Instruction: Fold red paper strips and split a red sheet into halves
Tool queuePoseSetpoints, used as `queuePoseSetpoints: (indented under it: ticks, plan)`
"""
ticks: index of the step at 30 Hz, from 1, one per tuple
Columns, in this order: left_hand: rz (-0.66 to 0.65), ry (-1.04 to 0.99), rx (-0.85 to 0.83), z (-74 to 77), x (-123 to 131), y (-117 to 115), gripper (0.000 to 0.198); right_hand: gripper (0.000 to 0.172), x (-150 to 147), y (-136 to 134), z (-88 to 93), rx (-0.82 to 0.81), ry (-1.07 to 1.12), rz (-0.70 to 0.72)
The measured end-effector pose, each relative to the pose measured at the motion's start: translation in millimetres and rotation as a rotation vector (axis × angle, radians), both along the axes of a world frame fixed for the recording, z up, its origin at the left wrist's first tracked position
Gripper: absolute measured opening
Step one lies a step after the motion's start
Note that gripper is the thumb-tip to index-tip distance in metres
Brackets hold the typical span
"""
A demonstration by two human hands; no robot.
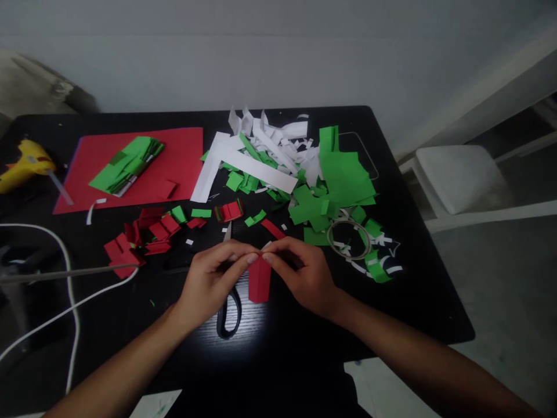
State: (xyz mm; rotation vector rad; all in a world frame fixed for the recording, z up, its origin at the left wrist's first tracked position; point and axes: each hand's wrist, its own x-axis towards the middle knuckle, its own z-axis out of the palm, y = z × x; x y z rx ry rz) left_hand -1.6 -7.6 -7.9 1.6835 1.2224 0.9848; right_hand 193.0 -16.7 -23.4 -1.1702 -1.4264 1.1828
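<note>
Between my two hands hangs a creased strip of red paper (260,283) above the black table. My left hand (215,273) pinches its top edge from the left, thumb against forefinger. From the other side my right hand (302,271) pinches the same edge, the fingertips of both hands nearly meeting. Black-handled scissors (229,316) lie under and beside my left hand, their blade tip pointing away and part of them hidden by that hand. Just beyond my hands are a folded red and green paper piece (229,211) and a narrow red strip (272,229).
Folded red pieces (152,232) are heaped at the left. Farther back lie a red sheet (183,157) with green strips (128,165), white scraps (256,162) and green paper (346,177). A tape ring (329,238), yellow glue gun (28,165) and white cable (72,302) flank them.
</note>
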Motion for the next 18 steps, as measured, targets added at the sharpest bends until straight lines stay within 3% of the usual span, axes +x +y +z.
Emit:
queuePoseSetpoints:
  ticks: [11,18]
  plan:
    - [-0.045,0.058,0.122,-6.1,-2.8,-2.1,0.012,0.003,2.8,-0.9,3.1,0.089,-0.044,0.012]
    - [-0.028,0.041,0.110,-7.4,-2.0,-3.0,0.011,0.005,2.8,-0.6,1.6,0.012,0.004,0.009]
